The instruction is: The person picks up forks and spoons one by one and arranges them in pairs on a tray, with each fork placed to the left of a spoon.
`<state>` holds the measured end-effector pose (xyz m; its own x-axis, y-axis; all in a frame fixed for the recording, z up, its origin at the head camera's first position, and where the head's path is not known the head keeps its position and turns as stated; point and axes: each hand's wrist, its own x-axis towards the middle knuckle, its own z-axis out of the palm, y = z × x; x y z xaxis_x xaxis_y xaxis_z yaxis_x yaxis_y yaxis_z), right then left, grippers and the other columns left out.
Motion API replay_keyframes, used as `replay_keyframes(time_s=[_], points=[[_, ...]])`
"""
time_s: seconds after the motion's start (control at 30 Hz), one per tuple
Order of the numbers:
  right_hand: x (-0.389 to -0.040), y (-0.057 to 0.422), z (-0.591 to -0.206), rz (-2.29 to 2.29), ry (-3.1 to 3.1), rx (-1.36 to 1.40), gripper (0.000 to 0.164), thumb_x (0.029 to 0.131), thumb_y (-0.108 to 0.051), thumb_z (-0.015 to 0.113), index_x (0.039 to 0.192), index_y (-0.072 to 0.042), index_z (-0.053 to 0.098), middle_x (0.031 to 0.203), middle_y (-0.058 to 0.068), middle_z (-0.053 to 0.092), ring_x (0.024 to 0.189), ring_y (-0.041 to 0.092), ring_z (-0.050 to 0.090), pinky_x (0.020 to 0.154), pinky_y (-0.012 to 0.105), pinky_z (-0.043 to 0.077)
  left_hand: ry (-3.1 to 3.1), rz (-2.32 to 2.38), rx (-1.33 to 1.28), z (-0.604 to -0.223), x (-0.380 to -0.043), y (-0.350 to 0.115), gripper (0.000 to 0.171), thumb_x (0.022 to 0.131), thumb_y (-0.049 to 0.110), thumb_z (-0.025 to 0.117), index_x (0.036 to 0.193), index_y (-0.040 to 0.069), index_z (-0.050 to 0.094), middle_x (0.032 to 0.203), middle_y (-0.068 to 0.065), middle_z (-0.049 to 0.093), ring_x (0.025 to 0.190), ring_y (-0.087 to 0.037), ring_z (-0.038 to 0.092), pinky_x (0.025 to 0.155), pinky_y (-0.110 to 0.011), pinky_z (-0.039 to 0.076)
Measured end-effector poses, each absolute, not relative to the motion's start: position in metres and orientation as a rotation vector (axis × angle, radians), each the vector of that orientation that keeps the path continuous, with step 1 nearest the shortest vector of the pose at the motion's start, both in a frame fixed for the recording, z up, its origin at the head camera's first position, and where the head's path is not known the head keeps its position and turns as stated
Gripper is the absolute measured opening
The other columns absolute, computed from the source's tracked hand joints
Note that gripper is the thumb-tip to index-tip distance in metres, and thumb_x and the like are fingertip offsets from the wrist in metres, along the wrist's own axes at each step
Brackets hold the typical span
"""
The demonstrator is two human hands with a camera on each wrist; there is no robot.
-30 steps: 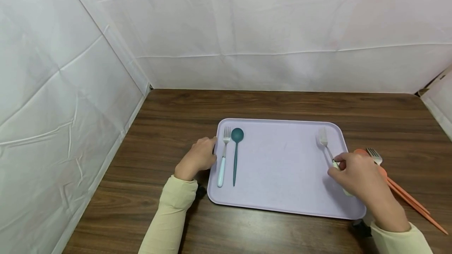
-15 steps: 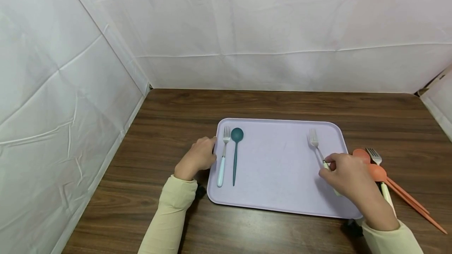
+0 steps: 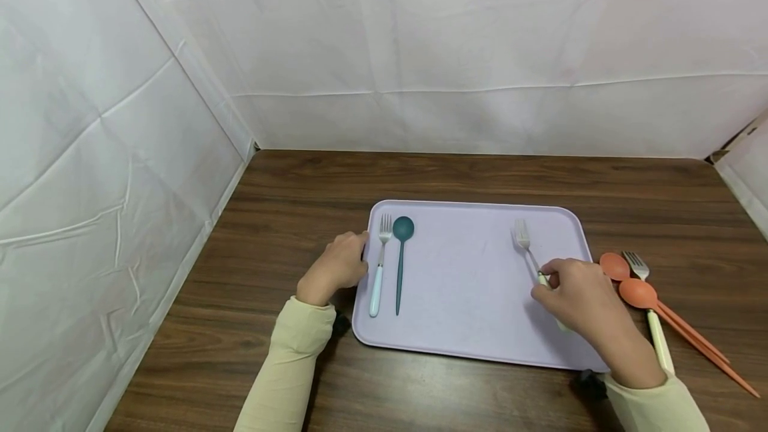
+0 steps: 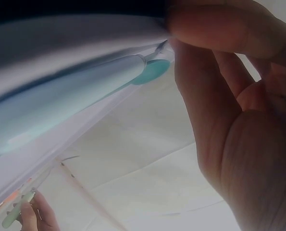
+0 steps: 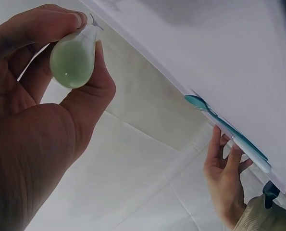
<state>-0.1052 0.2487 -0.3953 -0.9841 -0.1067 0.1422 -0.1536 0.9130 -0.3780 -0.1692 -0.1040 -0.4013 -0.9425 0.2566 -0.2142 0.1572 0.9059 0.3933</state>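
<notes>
My right hand [image 3: 576, 293] pinches a fork [image 3: 523, 235] with a pale green handle [image 5: 71, 63] between thumb and fingers. The fork hangs over the right part of a lilac tray [image 3: 462, 279], tines toward the far edge, its shadow on the tray. At the tray's left edge, my left hand [image 3: 337, 265] holds the rim between thumb and fingers. Just inside that edge lies a fork with a light blue handle [image 3: 376, 293]. A dark teal spoon [image 3: 403, 229] lies parallel beside it.
Right of the tray, on the brown wooden table [image 3: 288, 199], lie two orange spoons [image 3: 639, 293] and another green-handled fork [image 3: 659, 339], partly overlapping. White cloth walls [image 3: 420, 52] stand behind and at the sides.
My right hand has carried the green-handled fork leftward over the tray, uncovering more of the orange spoons and the fork beneath them. My left hand stays at the tray's edge.
</notes>
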Motion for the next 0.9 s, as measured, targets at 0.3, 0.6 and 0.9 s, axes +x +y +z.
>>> replay_keyframes(time_s=[0.3, 0.6, 0.9], points=[[-0.107, 0.239, -0.395, 0.619, -2.955, 0.232, 0.017, 0.066, -0.011, 0.065, 0.079, -0.002, 0.068, 0.065, -0.001, 0.055, 0.061, 0.017, 0.048, 0.051, 0.031, 0.038, 2.803, 0.553, 0.297, -0.401, -0.169, -0.103, 0.055, 0.087, 0.005, 0.056, 0.14, 0.001, 0.04, 0.128, -0.021, 0.049, 0.107, -0.027, 0.05, 0.09, -0.045, 0.042], [-0.107, 0.231, -0.394, 0.643, -2.972, 0.248, 0.015, 0.067, -0.01, 0.066, 0.079, -0.001, 0.068, 0.064, -0.001, 0.053, 0.058, 0.017, 0.047, 0.049, 0.03, 0.037, 2.8, 0.556, 0.295, -0.401, -0.17, -0.102, 0.055, 0.087, 0.005, 0.056, 0.139, 0.001, 0.041, 0.124, -0.021, 0.05, 0.103, -0.027, 0.05, 0.087, -0.043, 0.044], [-0.109, 0.226, -0.396, 0.667, -2.972, 0.264, 0.014, 0.067, -0.009, 0.065, 0.079, -0.002, 0.067, 0.064, -0.001, 0.052, 0.059, 0.017, 0.046, 0.049, 0.031, 0.036, 2.798, 0.554, 0.298, -0.402, -0.17, -0.103, 0.055, 0.087, 0.005, 0.056, 0.139, 0.0, 0.041, 0.125, -0.021, 0.05, 0.101, -0.027, 0.05, 0.087, -0.044, 0.044]])
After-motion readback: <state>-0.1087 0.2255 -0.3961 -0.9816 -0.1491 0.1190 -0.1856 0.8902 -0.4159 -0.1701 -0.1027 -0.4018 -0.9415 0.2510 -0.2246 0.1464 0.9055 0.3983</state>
